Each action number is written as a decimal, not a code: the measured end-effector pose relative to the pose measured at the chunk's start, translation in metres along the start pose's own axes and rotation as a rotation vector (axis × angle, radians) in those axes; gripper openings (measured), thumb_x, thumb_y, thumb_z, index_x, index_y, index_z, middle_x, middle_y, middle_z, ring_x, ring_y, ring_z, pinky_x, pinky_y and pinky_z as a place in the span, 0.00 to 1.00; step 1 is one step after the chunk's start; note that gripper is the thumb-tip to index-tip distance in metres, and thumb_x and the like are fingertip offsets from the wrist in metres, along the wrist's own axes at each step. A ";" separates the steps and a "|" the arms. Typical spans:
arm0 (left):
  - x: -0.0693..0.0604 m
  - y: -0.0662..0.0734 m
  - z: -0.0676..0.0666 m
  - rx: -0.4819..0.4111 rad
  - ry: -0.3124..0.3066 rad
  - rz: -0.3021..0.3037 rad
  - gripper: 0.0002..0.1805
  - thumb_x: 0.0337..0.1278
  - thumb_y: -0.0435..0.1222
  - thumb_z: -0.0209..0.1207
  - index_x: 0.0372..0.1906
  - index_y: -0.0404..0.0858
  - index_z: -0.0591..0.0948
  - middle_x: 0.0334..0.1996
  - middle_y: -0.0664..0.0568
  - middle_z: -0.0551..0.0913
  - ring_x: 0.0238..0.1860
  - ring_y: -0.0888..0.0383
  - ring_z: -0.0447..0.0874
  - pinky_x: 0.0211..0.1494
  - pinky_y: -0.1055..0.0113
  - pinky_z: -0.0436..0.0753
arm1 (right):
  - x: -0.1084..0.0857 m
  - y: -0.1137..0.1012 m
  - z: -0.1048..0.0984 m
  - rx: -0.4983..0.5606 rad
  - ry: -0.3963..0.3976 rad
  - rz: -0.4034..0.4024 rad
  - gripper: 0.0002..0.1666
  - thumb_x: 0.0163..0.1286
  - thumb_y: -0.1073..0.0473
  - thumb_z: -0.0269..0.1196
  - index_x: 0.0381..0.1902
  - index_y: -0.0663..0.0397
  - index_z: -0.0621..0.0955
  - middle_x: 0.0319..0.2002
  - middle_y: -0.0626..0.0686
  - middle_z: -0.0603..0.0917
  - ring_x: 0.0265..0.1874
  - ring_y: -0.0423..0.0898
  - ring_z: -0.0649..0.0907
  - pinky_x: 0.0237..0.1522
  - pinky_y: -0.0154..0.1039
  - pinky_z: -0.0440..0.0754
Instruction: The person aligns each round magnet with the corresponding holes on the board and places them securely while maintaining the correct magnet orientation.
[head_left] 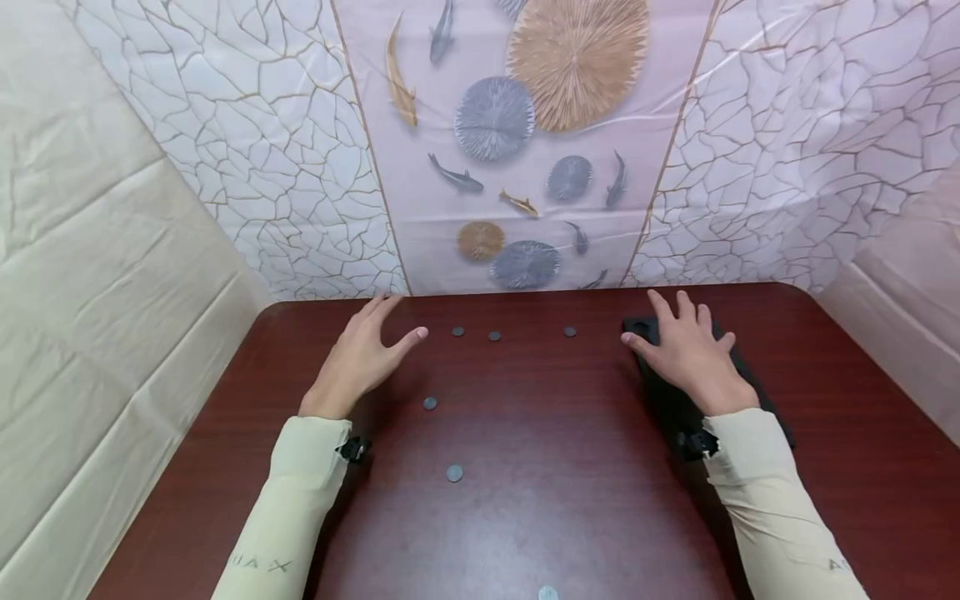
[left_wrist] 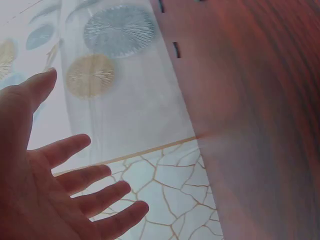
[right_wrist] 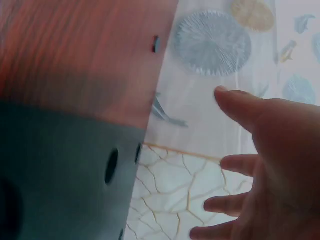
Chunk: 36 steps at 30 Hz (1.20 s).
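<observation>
My left hand (head_left: 355,360) hovers over the left back part of the table, fingers spread and thumb apart, holding nothing. Nearest to it are small grey round discs, one (head_left: 430,403) to its right and another (head_left: 458,332) near the back edge. The right hand (head_left: 692,354) is held above a flat black board (head_left: 666,398), its fingers also spread and nothing in its grasp. In the right wrist view the board (right_wrist: 65,160) shows dark round holes. Whether that hand touches the board is unclear in the head view, but the right wrist view shows them apart.
More grey discs lie about the dark red wooden table (head_left: 540,417): two along the back (head_left: 494,337), one mid-table (head_left: 454,473) and one at the near edge (head_left: 548,593). A patterned cloth (head_left: 300,167) hangs behind, with pale cloth (head_left: 97,250) at the sides.
</observation>
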<state>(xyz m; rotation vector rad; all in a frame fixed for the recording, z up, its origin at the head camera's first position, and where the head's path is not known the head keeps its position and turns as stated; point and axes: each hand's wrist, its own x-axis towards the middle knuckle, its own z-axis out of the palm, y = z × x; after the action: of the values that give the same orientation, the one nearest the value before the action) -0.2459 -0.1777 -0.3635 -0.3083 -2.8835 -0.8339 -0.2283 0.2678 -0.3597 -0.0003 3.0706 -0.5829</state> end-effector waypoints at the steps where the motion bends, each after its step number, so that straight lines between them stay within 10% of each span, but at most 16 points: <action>1: -0.001 0.000 -0.001 -0.009 0.001 0.005 0.44 0.71 0.64 0.59 0.82 0.47 0.65 0.84 0.43 0.57 0.82 0.38 0.55 0.77 0.36 0.65 | -0.001 0.002 -0.001 0.002 -0.007 0.010 0.56 0.79 0.35 0.59 0.86 0.56 0.46 0.80 0.79 0.42 0.76 0.83 0.45 0.62 0.90 0.47; 15: -0.008 0.000 0.005 -0.026 -0.008 0.001 0.42 0.69 0.60 0.63 0.80 0.45 0.68 0.82 0.42 0.60 0.81 0.40 0.57 0.77 0.38 0.67 | -0.016 0.024 -0.009 -0.100 -0.337 0.207 0.60 0.77 0.34 0.58 0.74 0.83 0.50 0.66 0.91 0.52 0.64 0.90 0.63 0.62 0.77 0.70; 36: -0.006 0.011 0.027 -0.008 -0.128 0.036 0.29 0.72 0.54 0.64 0.65 0.38 0.82 0.63 0.44 0.83 0.63 0.43 0.81 0.61 0.43 0.82 | -0.003 0.060 0.012 -0.228 -0.325 0.188 0.77 0.67 0.16 0.54 0.66 0.96 0.57 0.63 0.97 0.54 0.63 0.92 0.63 0.63 0.78 0.69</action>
<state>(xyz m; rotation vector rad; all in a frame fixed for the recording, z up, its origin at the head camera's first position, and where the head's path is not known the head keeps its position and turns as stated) -0.2395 -0.1546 -0.3817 -0.4278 -2.9825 -0.8491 -0.2252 0.3196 -0.3931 0.1707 2.7599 -0.1971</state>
